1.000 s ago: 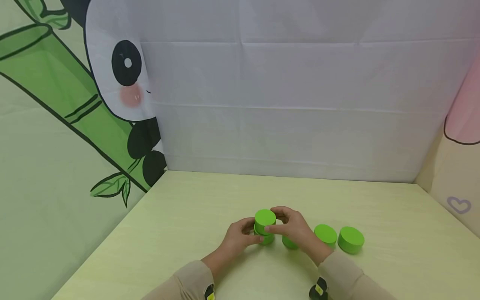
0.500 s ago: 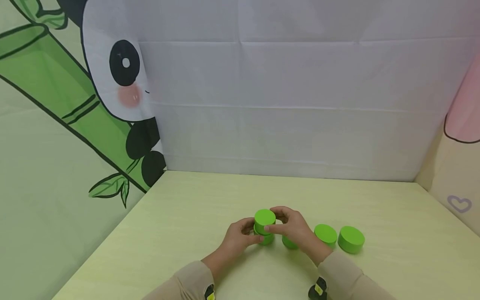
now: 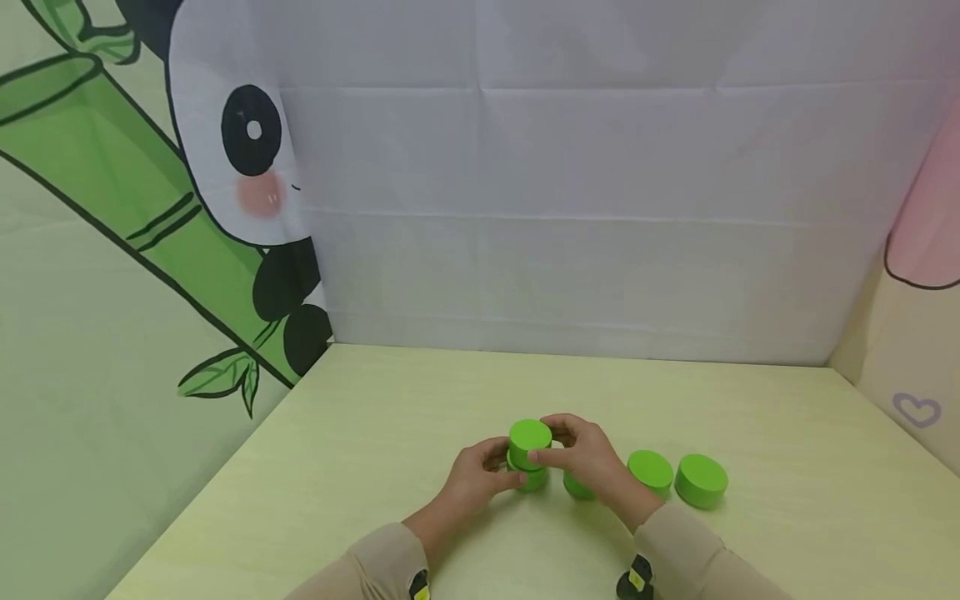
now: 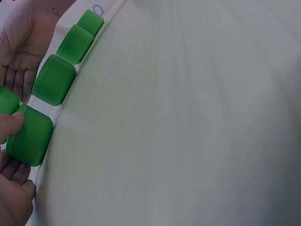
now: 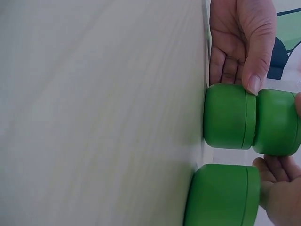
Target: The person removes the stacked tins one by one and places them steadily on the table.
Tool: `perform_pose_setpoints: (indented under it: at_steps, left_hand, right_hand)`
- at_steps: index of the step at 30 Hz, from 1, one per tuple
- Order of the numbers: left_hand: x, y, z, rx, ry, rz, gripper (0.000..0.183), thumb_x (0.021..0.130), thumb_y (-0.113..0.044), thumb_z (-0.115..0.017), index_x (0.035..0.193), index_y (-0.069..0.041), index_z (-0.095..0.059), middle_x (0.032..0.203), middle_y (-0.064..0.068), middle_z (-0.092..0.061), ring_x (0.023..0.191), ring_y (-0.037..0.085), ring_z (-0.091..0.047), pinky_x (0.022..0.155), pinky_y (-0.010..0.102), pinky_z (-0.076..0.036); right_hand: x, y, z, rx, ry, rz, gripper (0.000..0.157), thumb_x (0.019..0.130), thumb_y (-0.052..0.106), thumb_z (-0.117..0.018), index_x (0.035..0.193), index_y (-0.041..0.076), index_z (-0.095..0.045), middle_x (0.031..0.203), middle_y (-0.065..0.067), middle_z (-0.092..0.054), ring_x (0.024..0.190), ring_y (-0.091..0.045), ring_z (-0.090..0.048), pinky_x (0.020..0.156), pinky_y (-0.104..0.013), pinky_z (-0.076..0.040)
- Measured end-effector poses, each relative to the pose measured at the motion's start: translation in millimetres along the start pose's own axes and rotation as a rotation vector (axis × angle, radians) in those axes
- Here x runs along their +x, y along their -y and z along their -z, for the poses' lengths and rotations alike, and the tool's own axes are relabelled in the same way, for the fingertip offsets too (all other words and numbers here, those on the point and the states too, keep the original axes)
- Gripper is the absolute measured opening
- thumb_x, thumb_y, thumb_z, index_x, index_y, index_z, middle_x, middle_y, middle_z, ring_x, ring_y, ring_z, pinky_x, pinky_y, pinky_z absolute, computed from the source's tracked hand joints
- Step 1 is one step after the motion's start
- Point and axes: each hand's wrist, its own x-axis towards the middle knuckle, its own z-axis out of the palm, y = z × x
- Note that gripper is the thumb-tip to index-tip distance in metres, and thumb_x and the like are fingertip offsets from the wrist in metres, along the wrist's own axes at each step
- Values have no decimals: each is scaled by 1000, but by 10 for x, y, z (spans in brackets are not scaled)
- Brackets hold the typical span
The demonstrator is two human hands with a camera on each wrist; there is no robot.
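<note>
Two small green round lidded jars stand stacked on the table, the upper jar [image 3: 529, 437] directly on the lower jar [image 3: 534, 482]. My left hand [image 3: 472, 477] grips the lower jar, thumb at its near side and fingers behind. From the right, my right hand [image 3: 589, 458] holds the upper jar between thumb and fingers. A lid seam shows on the lower jar [image 5: 228, 116] in the right wrist view, where the upper jar [image 5: 276, 121] meets its lid. Partly behind my right hand is another green jar [image 3: 577, 487], standing on the table.
Two more green jars, one [image 3: 651, 469] and a second [image 3: 702, 481], stand in a row to the right of my right hand. The pale wooden table [image 3: 420, 383] ends at a white cloth backdrop [image 3: 585, 275]. A printed panda-and-bamboo sheet [image 3: 150, 275] hangs at the left.
</note>
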Motion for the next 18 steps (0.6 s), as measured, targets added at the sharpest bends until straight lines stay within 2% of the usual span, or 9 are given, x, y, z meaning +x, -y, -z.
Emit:
perform_pose_setpoints:
  at_steps: [10,18]
  left_hand:
    - [4,-9,13,-37,12,-14,53,78,-10,-73,126,0,-53,125,17,-58,115,31,-55,96,39,-47]
    - [-13,-42,-2,-52,7,11,53,77,-9,-74,125,2,-53,124,17,-58,115,31,-55,97,41,-46]
  right_hand:
    - [-60,63,67,3,-23,28,45,73,16,-78,113,4,-61,107,-5,-65,104,-23,-59,86,-34,-51]
    - [-146,68,279,-25,-61,9,49,74,18,-78,116,3,-59,108,-7,-65,102,-21,-60,85,-29,-50]
